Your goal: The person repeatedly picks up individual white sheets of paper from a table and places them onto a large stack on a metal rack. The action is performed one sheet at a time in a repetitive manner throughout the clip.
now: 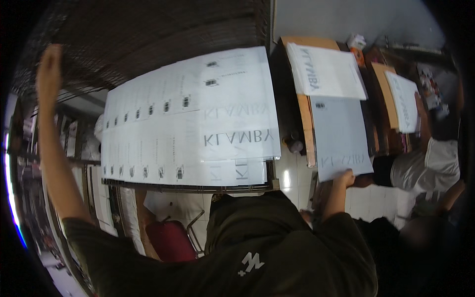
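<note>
My right hand [345,179] pinches the lower right edge of a white printed sheet [341,129], thin like a plastic bag, thumb on top. The sheet's far end lies under a stack of similar white sheets [332,69] on a brown board. My left hand [50,62] is raised at the far left, beyond the rack table, touching no sheet. Its fingers are blurred and foreshortened. Between my arms, overlapping white sheets [193,119] lie fanned in two rows, dark lettering and small dark marks showing along their exposed strips.
Dark wire mesh [168,37] stretches behind the fanned sheets. A red chair [170,240] stands below the rack. At the right, another person in a grey shirt [428,163] works at a smaller white stack [403,101]. Shelves with goods line the left side.
</note>
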`<state>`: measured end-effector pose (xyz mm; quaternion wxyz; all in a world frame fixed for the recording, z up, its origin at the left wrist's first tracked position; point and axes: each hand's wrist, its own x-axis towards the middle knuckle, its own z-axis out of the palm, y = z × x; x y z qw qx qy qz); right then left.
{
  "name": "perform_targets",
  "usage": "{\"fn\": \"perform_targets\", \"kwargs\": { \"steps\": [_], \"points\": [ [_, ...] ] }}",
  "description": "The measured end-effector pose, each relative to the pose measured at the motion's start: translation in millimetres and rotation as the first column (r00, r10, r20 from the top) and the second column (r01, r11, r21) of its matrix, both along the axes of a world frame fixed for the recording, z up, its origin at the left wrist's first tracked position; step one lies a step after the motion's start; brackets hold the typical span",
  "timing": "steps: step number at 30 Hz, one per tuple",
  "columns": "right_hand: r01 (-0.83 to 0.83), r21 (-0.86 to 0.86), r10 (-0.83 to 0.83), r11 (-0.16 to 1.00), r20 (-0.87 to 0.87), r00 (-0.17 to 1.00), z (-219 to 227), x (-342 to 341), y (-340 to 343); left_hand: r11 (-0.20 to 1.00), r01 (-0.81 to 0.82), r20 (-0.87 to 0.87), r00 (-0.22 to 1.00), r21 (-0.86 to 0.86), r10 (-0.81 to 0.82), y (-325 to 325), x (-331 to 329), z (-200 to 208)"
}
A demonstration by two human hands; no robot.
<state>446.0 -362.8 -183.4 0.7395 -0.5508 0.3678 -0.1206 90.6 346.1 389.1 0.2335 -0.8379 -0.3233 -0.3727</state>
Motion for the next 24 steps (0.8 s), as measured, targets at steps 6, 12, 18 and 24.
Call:
{"fn": "perform_targets", "kwargs": {
  "steps": [6,12,18,24],
  "points": [
    [-0.308,-0.113,0.327,0.945,0.274,0.904,163.3,104.7,-7.9,0.962,0.130,-0.285,0.938,-0.241,-0.198,-171.6,-75.4,-66.5],
    [-0.295,-0.584,0.619,0.756,0.493,0.612,272.6,162.8,41.1,0.790,0.047,-0.259,0.931,-0.612,-0.257,-273.5,-142.9,-226.0],
    [-0.335,-0.885,0.943,0.323,0.270,0.197,401.2,140.6,118.3,0.755,-0.074,-0.353,0.910,-0.651,-0.215,-274.4,-167.0,-317.2],
    [-0.455,-0.888,0.950,-0.067,0.083,-0.301,503.3,54.5,305.6,0.626,-0.061,-0.385,0.833,-0.778,-0.397,-256.9,-202.1,-344.7]
  ]
}}
